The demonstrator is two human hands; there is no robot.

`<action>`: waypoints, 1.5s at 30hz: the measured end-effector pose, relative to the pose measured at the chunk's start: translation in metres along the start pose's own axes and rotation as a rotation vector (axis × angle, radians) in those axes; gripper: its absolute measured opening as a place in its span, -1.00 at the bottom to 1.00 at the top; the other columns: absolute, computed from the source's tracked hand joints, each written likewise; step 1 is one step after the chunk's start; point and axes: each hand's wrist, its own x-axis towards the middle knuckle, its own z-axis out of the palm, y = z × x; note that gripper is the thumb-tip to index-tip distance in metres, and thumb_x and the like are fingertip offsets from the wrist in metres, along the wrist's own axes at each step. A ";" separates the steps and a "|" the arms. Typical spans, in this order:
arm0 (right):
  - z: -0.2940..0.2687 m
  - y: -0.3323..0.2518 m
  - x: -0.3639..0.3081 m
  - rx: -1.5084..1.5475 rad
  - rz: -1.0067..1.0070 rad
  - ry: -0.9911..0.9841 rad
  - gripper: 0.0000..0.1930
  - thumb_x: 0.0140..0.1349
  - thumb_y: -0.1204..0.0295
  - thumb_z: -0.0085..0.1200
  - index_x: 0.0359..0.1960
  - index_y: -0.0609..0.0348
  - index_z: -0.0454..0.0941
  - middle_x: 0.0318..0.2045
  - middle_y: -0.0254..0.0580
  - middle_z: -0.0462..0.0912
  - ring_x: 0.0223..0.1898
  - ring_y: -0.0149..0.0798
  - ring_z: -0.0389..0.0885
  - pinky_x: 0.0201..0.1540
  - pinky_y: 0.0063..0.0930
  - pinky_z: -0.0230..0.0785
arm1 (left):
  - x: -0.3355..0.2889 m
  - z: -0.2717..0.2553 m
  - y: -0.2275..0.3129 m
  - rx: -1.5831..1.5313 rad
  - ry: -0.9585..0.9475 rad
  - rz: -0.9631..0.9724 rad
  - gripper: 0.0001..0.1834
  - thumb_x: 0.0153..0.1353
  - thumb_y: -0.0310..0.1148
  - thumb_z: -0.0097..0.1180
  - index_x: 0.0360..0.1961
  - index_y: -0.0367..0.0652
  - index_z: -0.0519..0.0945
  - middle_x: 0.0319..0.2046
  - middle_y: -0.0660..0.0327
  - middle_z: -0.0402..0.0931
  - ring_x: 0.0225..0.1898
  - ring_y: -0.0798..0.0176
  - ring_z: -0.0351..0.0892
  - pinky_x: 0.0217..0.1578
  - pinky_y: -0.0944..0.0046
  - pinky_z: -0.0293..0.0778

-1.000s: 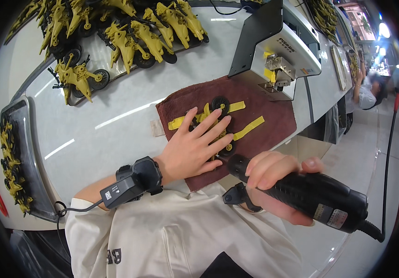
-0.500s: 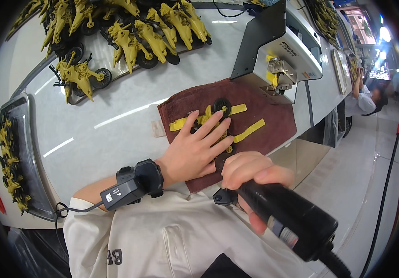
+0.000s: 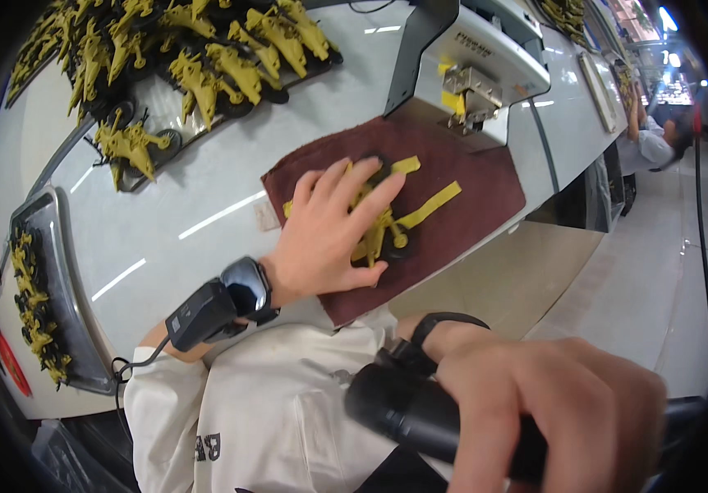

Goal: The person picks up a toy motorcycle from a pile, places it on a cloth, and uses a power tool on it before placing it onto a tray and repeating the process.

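On a maroon towel (image 3: 485, 177) lies a yellow toy motorbike (image 3: 375, 237) with black wheels. My left hand (image 3: 325, 226) covers much of it, fingers curled over the top and the thumb along the near side, gripping it. A yellow strip (image 3: 436, 204) sticks out on the towel beside the toy. My right hand (image 3: 551, 394) is wrapped round a black power screwdriver (image 3: 407, 415), low at the right and away from the toy. The tool's tip cannot be made out.
A grey box-shaped machine (image 3: 481, 62) with a metal feeding head stands beyond the towel. Many yellow motorbikes (image 3: 231, 70) crowd the far left. A metal tray (image 3: 79, 304) at the left edge holds yellow-and-black parts. Another person (image 3: 648, 144) sits at the far right.
My right hand has drawn the screwdriver away from the toy, down and to the right, tilting it flatter. My left hand's fingers have gone from flat to curled round the toy.
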 end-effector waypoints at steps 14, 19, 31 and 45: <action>0.054 0.002 0.017 0.061 0.030 0.349 -0.75 0.14 0.40 0.15 -0.25 0.14 0.32 -0.43 -0.20 0.48 -0.49 -0.21 0.55 -0.40 -0.32 0.41 | -0.397 -0.232 -0.203 1.166 0.544 -1.354 -0.23 0.09 0.01 0.13 0.33 0.17 0.18 0.33 -0.01 0.03 0.31 -0.15 0.05 0.15 -0.42 -0.08; 0.051 0.003 0.020 0.074 0.043 0.389 -0.84 0.15 0.45 0.12 -0.35 0.14 0.36 -0.47 -0.23 0.47 -0.53 -0.25 0.54 -0.43 -0.37 0.37 | -0.368 -0.244 -0.230 1.133 0.409 -1.505 -0.22 0.04 -0.06 0.09 0.34 0.21 0.15 0.35 0.00 -0.01 0.34 -0.19 -0.04 0.12 -0.53 -0.15; 0.002 0.030 0.008 0.360 0.377 0.117 -0.65 -0.08 0.78 0.21 -0.32 0.04 0.46 -0.22 -0.40 0.48 -0.20 -0.37 0.53 -0.02 -0.43 0.20 | -0.337 -0.206 -0.114 1.032 0.559 -1.320 -0.14 0.04 0.08 0.16 0.36 0.20 0.11 0.37 0.02 -0.04 0.38 -0.21 -0.15 0.14 -0.51 -0.22; -0.019 0.026 -0.005 0.040 0.391 0.163 -0.50 -0.13 0.58 0.34 -0.10 0.02 0.45 -0.10 -0.42 0.38 -0.27 -0.34 0.40 -0.26 -0.44 0.23 | -0.369 -0.197 -0.065 1.090 0.697 -1.426 0.02 -0.11 0.00 0.31 0.37 0.10 0.06 0.40 0.01 -0.19 0.39 -0.19 -0.19 0.24 -0.31 -0.19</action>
